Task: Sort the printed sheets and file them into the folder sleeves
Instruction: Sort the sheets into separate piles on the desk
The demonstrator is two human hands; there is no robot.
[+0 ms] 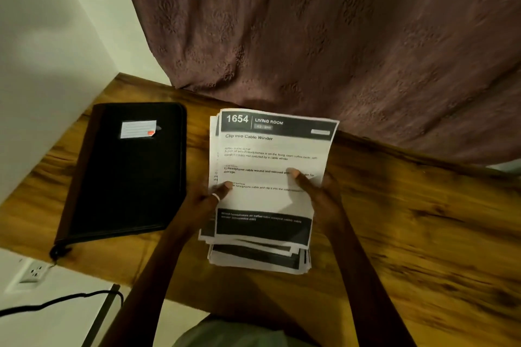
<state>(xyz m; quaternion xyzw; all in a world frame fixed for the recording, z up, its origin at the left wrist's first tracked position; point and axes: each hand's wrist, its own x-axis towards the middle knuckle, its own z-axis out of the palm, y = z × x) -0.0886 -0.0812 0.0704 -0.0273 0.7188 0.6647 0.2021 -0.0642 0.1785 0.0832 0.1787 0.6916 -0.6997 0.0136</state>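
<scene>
Over the middle of the wooden worktop [394, 220], holding a bunch of printed sheets [270, 149] between both hands. Gripping its 9 o'clock edge with the left hand [205, 203], laying the thumb on the paper, tucking the other fingers out of sight beneath, wearing a pale ring [216, 196] on that thumb. Gripping its 3 o'clock edge with the right hand [318, 191], pressing the thumb onto the lines of text and curling the fingers behind. Showing on the top page a dark header band reading 1654 and LIVING ROOM, the title Clip into Cable Winder under it, and a dark block toward 6 o'clock. Overlapping, at 6 o'clock, a loose pile [253, 260] of more pages fanning out on the worktop; being unable to tell whether touching it or raised just off it. Working beside a black folder [127, 177] at 9 o'clock of the sheets, lying shut and flat on the worktop, near the paper but apart from it. Carrying on its cover a small lined card [138, 129] with a red mark, and trailing a zip pull [57, 252] over the worktop's near edge. Facing a brown patterned curtain [338, 36] hanging at 12 o'clock down to the worktop's far edge. Looking down, at 8 o'clock beyond the near edge, on a white socket [35, 272] and a black cable [56, 300] just beneath it.
</scene>
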